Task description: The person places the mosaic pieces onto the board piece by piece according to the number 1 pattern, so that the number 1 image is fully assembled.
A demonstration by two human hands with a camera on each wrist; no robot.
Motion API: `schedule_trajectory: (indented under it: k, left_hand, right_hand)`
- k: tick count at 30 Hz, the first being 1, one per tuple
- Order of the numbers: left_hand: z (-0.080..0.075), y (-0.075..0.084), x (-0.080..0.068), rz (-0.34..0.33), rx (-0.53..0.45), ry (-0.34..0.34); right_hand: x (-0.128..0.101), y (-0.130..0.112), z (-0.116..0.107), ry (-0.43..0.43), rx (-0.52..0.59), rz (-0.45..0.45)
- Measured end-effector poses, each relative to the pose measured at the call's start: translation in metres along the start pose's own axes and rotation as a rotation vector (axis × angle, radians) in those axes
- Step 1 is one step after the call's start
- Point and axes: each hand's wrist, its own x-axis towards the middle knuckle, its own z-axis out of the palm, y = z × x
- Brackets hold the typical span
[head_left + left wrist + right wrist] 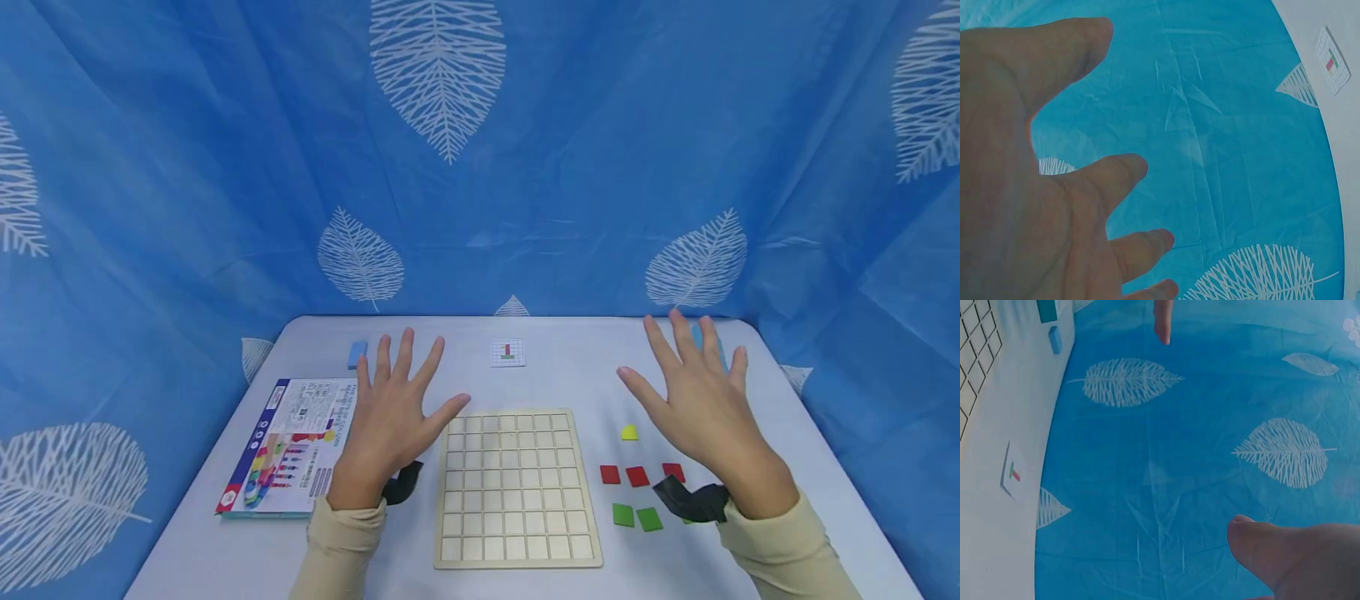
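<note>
Fingers spread and holding nothing, my left hand (393, 421) is raised over the table between a flat printed box (300, 450) and a wooden grid board (517, 492). My right hand (701, 408), its fingers also spread, hovers to the right of the board. Below and beside it lie a yellow piece (629, 432), several red square tiles (637, 477) and several green square tiles (623, 515), some partly hidden by the wrist and its black strap. Behind the board is a small card (507, 352) with a coloured pattern on a grid.
A blue block (357, 355) lies at the back left, behind the box. Another blue thing (722, 350) is partly hidden behind the right fingers. A blue curtain (510, 208) with white leaf prints hangs behind and around the white table (570, 350).
</note>
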Motion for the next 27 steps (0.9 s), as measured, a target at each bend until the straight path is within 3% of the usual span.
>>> schedule_trajectory:
  k: [7, 15, 20, 27]
  left_hand:
    - [0.01, -0.007, 0.003, -0.006, -0.032, 0.008]
    - [0.057, -0.038, -0.008, 0.029, -0.053, -0.007]
    - [0.077, -0.057, -0.014, 0.08, -0.146, 0.011]
    - [0.094, -0.07, -0.021, 0.029, -0.199, -0.096]
  right_hand:
    - [-0.001, 0.008, 0.006, 0.025, 0.039, -0.002]
    - [-0.014, 0.034, 0.048, 0.052, 0.162, -0.01]
    - [-0.02, 0.054, 0.066, -0.02, 0.181, 0.048]
    - [-0.023, 0.087, 0.092, -0.126, 0.229, 0.116]
